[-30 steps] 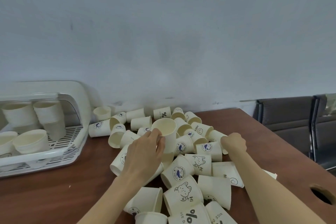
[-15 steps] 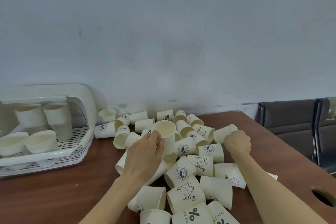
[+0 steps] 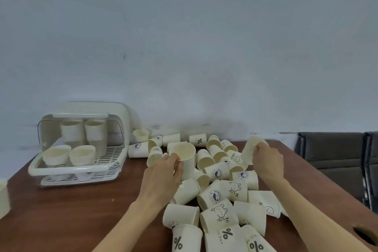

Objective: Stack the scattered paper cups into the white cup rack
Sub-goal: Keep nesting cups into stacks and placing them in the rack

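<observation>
left hand (image 3: 163, 178): fingers curled round an upright cup (image 3: 185, 156) above the pile
right hand (image 3: 267, 159): gripping a tilted cup (image 3: 250, 147), lifted clear
pile of cups (image 3: 221, 196): scattered across the brown table (image 3: 71, 210)
rack (image 3: 81, 149): left of the pile; four stacks inside

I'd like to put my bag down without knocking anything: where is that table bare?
Bare wood lies in front of the white cup rack, left of the left hand. Another strip runs along the right edge, beyond the right hand. The middle is crowded with scattered paper cups.
</observation>
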The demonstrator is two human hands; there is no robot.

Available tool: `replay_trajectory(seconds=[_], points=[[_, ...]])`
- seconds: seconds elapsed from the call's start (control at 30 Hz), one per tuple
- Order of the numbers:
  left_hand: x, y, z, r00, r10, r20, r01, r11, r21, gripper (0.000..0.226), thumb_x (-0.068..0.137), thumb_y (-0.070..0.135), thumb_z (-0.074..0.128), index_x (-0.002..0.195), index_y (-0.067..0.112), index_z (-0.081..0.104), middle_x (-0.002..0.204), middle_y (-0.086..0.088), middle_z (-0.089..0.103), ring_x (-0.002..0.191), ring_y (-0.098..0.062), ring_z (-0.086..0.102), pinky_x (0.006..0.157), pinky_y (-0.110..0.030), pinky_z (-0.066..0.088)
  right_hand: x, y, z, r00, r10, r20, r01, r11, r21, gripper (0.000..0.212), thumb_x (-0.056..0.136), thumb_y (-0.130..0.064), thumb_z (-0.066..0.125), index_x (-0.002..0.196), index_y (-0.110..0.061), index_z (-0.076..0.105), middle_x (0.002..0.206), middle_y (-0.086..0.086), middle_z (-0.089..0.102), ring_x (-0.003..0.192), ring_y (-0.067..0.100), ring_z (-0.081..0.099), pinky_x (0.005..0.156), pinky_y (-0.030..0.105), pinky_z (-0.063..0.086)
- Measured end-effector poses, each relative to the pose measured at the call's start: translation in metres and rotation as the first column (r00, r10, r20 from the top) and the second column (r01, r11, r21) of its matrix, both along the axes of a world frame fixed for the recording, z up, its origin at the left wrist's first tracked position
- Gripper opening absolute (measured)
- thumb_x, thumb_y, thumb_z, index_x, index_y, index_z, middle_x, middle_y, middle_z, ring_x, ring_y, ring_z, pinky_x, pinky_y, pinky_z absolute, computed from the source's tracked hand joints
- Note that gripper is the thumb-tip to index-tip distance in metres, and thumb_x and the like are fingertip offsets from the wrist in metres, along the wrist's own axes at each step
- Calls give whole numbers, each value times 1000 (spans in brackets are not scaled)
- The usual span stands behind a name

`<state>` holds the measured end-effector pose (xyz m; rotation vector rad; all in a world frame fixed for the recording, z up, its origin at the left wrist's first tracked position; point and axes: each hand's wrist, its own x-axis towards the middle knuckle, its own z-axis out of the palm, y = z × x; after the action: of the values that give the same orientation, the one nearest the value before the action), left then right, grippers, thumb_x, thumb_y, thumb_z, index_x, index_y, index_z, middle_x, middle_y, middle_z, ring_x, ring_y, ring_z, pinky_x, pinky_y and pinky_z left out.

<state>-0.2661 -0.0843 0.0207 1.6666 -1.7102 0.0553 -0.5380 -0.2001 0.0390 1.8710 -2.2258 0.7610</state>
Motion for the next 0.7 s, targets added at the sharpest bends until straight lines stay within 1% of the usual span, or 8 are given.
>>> replay_trajectory(seconds=[0.07, 0.13, 0.2, 0.33, 0.47, 0.57, 0.6, 0.7], points=[[7, 7, 0, 1000, 12, -10, -12, 1000, 4, 19, 97, 39, 41, 90, 25, 52, 84, 11, 56, 72, -13, 55, 61, -29, 39, 8, 4, 1, 998, 41, -37, -42, 999, -19, 14, 90, -6, 39, 87, -9, 52, 83, 14, 65, 76, 32, 51, 73, 39, 41], [13, 14, 1, 999, 34, -15, -34, 999, 4, 19, 97, 39, 41, 90, 26, 52, 85, 10, 57, 73, -15, 56, 62, -29, 38, 19, 9, 1, 994, 84, -71, -86, 996, -37, 14, 92, -8, 40, 92, -7, 54, 83, 13, 65, 80, 34, 54, 71, 39, 37], [20, 21, 2, 998, 51, -25, -52, 999, -11, 19, 96, 39, 42, 91, 25, 55, 86, 9, 58, 77, -18, 58, 64, -31, 41, 31, 17, 3, 986, 118, -116, -125, 991, -53, 14, 93, -10, 40, 95, -7, 53, 86, 14, 64, 85, 35, 55, 70, 39, 34], [35, 32, 1, 996, 64, -56, -65, 998, -14, 20, 96, 37, 43, 90, 24, 56, 83, 10, 59, 79, -17, 58, 69, -34, 46, 57, 34, 7, 963, 181, -200, -197, 978, -62, 17, 97, -11, 36, 97, -8, 53, 90, 12, 64, 87, 34, 56, 68, 38, 31], [50, 40, -1, 994, 86, -62, -87, 996, -10, 21, 96, 38, 43, 91, 24, 58, 81, 10, 59, 77, -16, 57, 68, -34, 46, 80, 41, 8, 953, 250, -174, -262, 964, -50, 18, 97, -14, 35, 97, -8, 52, 92, 12, 63, 88, 34, 55, 69, 39, 33], [62, 50, -2, 990, 113, -83, -115, 993, -16, 20, 96, 36, 45, 91, 23, 59, 81, 8, 58, 78, -16, 56, 69, -34, 46, 99, 47, 7, 933, 320, -162, -332, 942, -49, 16, 97, -13, 37, 93, -9, 52, 89, 9, 64, 85, 31, 55, 75, 39, 39], [66, 54, -3, 988, 122, -91, -125, 992, -20, 19, 96, 36, 46, 91, 23, 59, 80, 8, 58, 77, -16, 56, 69, -34, 46, 106, 49, 6, 926, 350, -141, -361, 930, -63, 15, 96, -14, 39, 91, -10, 52, 87, 9, 64, 83, 30, 54, 75, 39, 39], [79, 64, -7, 982, 159, -106, -161, 987, -6, 17, 95, 37, 47, 92, 25, 58, 82, 10, 58, 78, -15, 57, 70, -36, 48, 126, 56, 2, 907, 414, -79, -420, 903, -93, 16, 98, -18, 40, 86, -13, 49, 86, 8, 58, 78, 29, 52, 65, 37, 35]])
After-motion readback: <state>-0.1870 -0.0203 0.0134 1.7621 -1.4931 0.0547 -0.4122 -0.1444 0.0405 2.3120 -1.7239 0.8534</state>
